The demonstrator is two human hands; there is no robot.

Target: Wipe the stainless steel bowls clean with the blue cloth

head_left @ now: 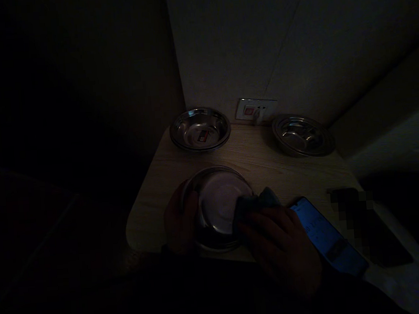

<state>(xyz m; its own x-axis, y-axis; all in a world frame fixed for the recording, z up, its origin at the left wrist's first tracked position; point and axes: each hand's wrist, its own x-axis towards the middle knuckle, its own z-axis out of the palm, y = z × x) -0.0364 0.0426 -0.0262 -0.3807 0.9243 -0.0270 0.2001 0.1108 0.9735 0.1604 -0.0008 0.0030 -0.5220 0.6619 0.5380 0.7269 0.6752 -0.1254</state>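
A shiny metal bowl [218, 202] is tilted over the near part of the wooden table, its underside towards me. My left hand [181, 218] grips its left rim, thumb on the outer side. In my right hand [282, 245] is a bunched dark blue-green cloth [266, 198], pressed against the bowl's right side. The light is very dim, so the finger edges are hard to make out.
Another metal bowl [200, 129] with a red and black label stands at the back left, and more metal bowls [303, 136] at the back right. A lit phone [326, 235] lies right of my right hand. A wall socket [255, 109] holds a plug. The table [145, 214] has a rounded left corner.
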